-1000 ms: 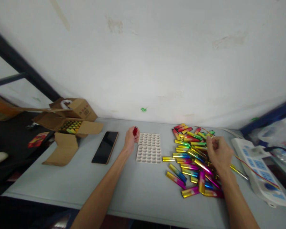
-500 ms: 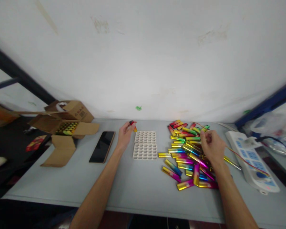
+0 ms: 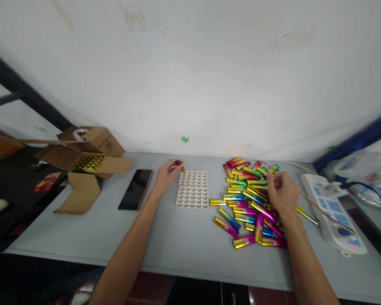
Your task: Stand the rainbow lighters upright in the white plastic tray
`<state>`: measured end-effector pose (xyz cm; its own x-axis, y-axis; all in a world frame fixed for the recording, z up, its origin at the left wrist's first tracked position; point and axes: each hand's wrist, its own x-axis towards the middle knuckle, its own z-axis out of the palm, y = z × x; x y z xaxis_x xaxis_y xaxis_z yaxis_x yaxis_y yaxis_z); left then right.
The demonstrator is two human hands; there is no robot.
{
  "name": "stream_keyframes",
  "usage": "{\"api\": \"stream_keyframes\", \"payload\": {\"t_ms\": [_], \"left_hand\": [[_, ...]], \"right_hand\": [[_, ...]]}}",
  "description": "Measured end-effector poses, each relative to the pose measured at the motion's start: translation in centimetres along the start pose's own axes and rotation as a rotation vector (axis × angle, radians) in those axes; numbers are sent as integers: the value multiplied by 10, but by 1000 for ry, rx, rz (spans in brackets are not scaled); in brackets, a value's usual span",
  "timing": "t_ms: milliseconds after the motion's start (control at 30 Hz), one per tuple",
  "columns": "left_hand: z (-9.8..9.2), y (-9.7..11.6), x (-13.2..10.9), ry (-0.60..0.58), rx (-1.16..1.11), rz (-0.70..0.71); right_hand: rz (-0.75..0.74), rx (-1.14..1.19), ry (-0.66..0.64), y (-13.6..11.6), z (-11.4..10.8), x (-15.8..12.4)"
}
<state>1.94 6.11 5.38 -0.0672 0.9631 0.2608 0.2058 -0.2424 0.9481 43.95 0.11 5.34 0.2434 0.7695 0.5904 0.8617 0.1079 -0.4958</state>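
Two bare hands are seen: one left hand (image 3: 166, 176) and one right hand (image 3: 284, 192). One small red-and-black-ended tube (image 3: 178, 163) is held in the left. Dozens of shiny tubes (image 3: 263, 212) are heaped, too overlapped to be counted exactly. One phone (image 3: 135, 189), one power strip (image 3: 332, 218) and two cardboard boxes (image 3: 116, 165) are shown. Whether one pitted white tray (image 3: 192, 186) or two are present cannot be told.

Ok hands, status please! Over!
Left hand pinching small red-and-yellow tube near white pitted rectangular tray. Right hand at shiny multicoloured tube pile. Thin red-and-yellow wire alongside.
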Motion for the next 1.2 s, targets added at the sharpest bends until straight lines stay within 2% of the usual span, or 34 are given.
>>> {"api": "stream_keyframes", "payload": {"t_ms": [400, 900, 1000, 1067, 1133, 1200], "left_hand": [[7, 4, -6, -40, 55, 17], [2, -11, 0, -112, 186, 49], [-1, -3, -1, -70, 197, 97], [0, 9, -3, 27, 206, 179], [9, 24, -7, 152, 261, 276], [29, 37, -8, 199, 361, 317]], "right_hand": [[26, -6, -13, -1, 0, 1], [3, 43, -16, -2, 3, 2], [13, 58, -23, -2, 2, 3], [26, 71, -24, -1, 2, 3], [32, 83, -21, 1, 2, 4], [26, 85, -21, 3, 3, 4]]}}
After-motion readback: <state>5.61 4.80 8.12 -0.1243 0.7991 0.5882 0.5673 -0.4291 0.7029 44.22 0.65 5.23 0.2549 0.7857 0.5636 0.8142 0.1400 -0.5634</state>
